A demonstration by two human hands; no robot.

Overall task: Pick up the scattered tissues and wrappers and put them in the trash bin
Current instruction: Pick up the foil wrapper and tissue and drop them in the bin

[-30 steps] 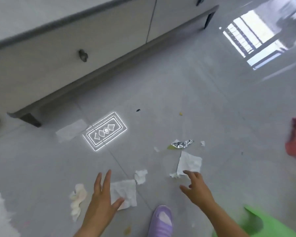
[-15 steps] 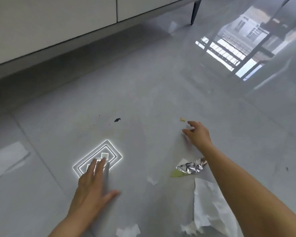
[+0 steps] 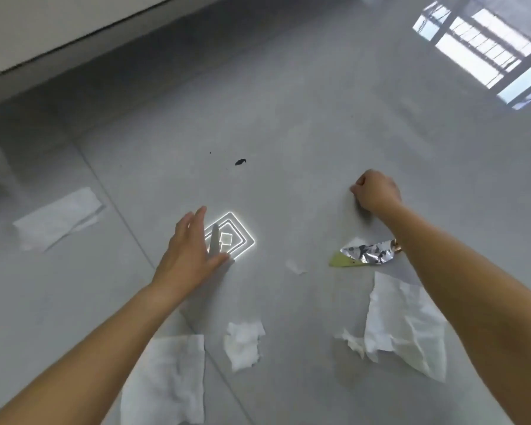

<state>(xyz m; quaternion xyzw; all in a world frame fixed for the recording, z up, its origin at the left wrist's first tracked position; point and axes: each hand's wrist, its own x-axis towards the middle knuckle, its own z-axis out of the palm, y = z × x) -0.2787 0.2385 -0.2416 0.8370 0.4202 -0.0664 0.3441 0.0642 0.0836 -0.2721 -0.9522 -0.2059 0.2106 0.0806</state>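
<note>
Crumpled white paper tissues (image 3: 405,326) lie loose on the grey tiled floor (image 3: 319,102) beneath your arms, and a crinkled silver foil wrapper (image 3: 368,254) sits beside your right forearm. No bin shows. Your right hand (image 3: 376,191) is clenched low at the floor; whether it grasps anything cannot be told. Your left hand (image 3: 193,250) is spread and released, likely for balance.

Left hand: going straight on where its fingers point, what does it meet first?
Likely nothing soon: ahead of the left hand lies bare floor. The black scrap sits slightly right of that line, so it would probably pass it. Depth is unclear.
</note>
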